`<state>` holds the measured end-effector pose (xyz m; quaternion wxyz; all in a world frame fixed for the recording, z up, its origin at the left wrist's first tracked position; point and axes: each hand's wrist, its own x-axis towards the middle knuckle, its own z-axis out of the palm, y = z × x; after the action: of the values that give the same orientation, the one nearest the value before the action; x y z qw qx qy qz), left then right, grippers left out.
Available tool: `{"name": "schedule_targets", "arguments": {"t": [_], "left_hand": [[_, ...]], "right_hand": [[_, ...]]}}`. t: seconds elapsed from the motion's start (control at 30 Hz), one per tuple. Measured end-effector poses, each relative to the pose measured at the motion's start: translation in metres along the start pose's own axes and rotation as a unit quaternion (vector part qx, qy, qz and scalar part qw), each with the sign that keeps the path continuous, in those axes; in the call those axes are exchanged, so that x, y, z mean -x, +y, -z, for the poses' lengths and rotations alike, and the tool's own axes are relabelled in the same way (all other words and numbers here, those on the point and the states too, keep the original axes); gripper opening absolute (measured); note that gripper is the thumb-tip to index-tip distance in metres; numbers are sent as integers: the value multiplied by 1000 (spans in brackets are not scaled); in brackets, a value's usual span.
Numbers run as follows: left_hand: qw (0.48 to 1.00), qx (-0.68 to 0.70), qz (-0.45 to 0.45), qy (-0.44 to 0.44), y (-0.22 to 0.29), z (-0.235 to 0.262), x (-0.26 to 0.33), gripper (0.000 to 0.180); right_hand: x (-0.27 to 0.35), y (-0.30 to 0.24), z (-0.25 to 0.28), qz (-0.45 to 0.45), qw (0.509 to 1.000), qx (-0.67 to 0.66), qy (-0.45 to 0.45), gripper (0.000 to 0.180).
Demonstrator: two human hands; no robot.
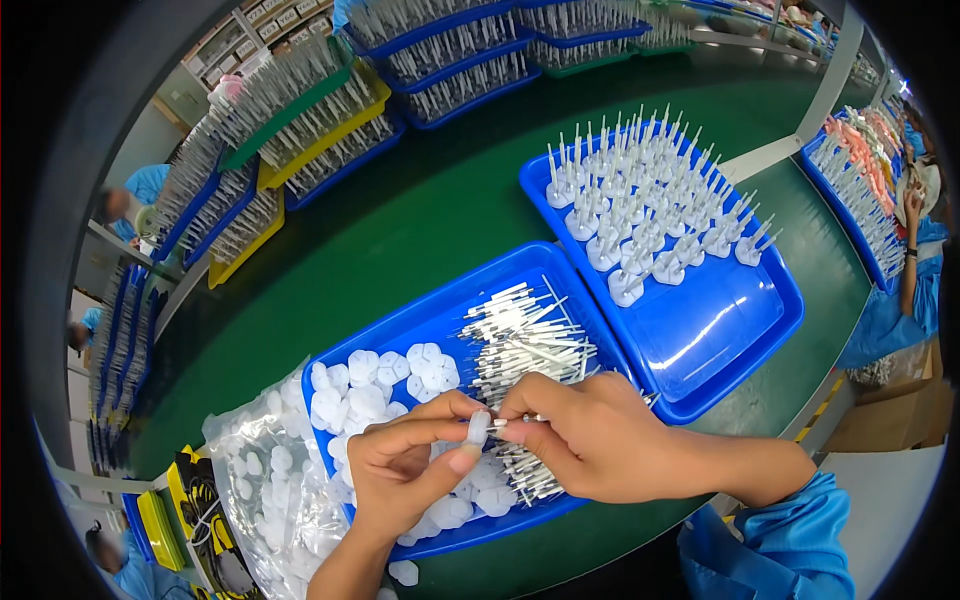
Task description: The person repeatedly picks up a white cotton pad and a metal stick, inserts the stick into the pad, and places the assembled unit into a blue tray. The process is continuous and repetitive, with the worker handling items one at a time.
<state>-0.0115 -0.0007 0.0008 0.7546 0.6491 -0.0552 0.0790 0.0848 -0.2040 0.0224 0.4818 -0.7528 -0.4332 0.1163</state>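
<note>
Pinched between the thumb and fingers of my left hand (405,465) is a white, flower-shaped plastic base (478,428), turned on its edge. My right hand (590,435) grips a thin white stick (502,424) whose end meets the base; whether it has entered a hole is too small to tell. Both hands are over a blue tray (400,318). On its left side lie loose white bases (432,368), and on its right a heap of thin white sticks (525,335).
Behind to the right, a second blue tray (700,345) holds bases with sticks standing upright. A clear plastic bag (270,480) of white bases lies at left. Stacked trays (330,130) line the green table's (420,200) far side. Another person's arm (910,270) is at far right.
</note>
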Motion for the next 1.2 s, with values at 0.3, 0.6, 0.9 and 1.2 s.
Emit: {"name": "schedule_targets", "arguments": {"t": [0.3,0.6,0.9,1.2], "left_hand": [[998,-51,0,22,-5,-4,4,31],[951,-252,-173,54,4,-10,-5,42],[849,-426,-311,-9,3,-3,-5,40],[853,-421,-309,11,3,-8,-3,43]], "right_hand": [[3,0,-15,45,993,87,61,12],[-8,8,-8,112,990,44,71,12],[-6,5,-16,95,991,-40,83,15],[-5,5,-13,96,990,-75,70,17]]}}
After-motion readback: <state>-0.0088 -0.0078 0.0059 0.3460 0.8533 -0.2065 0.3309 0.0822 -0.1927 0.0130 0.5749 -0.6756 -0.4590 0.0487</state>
